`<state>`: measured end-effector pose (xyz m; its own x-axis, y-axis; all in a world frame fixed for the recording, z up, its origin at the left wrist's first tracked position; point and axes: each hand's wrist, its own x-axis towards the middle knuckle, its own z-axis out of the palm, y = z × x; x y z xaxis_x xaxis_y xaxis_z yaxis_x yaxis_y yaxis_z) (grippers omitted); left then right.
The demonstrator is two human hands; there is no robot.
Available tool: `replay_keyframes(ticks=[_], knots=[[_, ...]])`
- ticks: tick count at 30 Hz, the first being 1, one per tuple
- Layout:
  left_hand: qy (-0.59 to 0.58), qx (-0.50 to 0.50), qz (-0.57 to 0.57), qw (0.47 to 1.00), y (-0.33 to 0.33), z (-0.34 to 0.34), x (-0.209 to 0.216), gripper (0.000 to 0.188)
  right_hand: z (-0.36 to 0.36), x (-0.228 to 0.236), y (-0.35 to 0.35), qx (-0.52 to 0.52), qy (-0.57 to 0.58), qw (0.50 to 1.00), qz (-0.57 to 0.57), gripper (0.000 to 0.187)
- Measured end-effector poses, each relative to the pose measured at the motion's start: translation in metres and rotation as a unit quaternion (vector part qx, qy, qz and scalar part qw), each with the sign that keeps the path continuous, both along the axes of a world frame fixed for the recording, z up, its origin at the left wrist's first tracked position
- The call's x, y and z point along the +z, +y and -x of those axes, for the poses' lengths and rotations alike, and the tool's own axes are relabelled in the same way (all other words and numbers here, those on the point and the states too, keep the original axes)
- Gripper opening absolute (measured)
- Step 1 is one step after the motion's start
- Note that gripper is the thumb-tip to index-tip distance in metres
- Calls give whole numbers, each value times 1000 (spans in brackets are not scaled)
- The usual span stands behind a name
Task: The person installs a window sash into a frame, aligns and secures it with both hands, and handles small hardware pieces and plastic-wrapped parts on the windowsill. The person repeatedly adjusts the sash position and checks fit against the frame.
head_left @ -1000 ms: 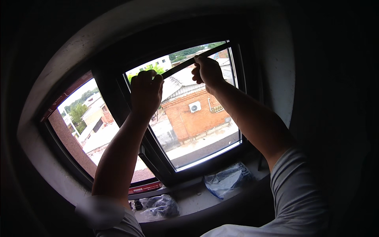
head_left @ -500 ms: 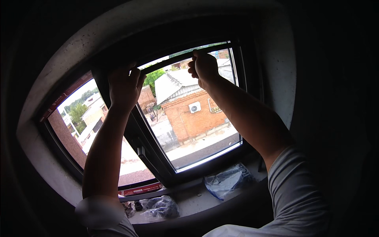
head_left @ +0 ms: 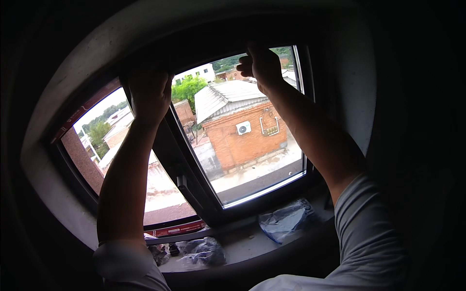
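Both my arms reach up to the top of a dark-framed window (head_left: 167, 138). My left hand (head_left: 149, 97) is at the upper corner where the middle post meets the top, its fingers closed and their tips lost in shadow. Further right, my right hand (head_left: 266, 67) pinches at the upper edge of the glass, lower fingers curled and pointing left. A thin dark bar (head_left: 213, 57) between the hands merges with the dark top frame, so its outline is hard to make out. The window handle (head_left: 182, 182) sits on the middle post below my hands.
On the sill (head_left: 242, 247) lie a crumpled clear plastic bag (head_left: 204, 251) with dark contents and a flatter clear bag (head_left: 286, 220). Red printed tape (head_left: 182, 229) runs along the left pane's frame. Outside stands a brick building (head_left: 247, 140) with an air-conditioner unit (head_left: 243, 127).
The dark bar that crossed the upper glass has risen with my hands to the top frame. My right hand has moved up and slightly right; the view has shifted a little.
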<state>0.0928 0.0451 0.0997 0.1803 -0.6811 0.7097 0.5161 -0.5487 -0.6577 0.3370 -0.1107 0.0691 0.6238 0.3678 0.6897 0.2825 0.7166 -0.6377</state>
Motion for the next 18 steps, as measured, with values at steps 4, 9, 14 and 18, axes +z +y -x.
replay_keyframes(ticks=[4,9,14,18], knots=[[14,-8,-8,1000,-3,2,2,17,-2,0,0,-6,15,1000,7,42],[12,-63,59,996,5,-3,3,17,-6,3,-4,25,40,999,-4,43],[7,-87,129,988,10,-2,5,27,-5,2,-1,13,37,999,-17,40],[-10,-68,76,995,19,-1,11,31,-2,7,-1,5,47,999,0,36]])
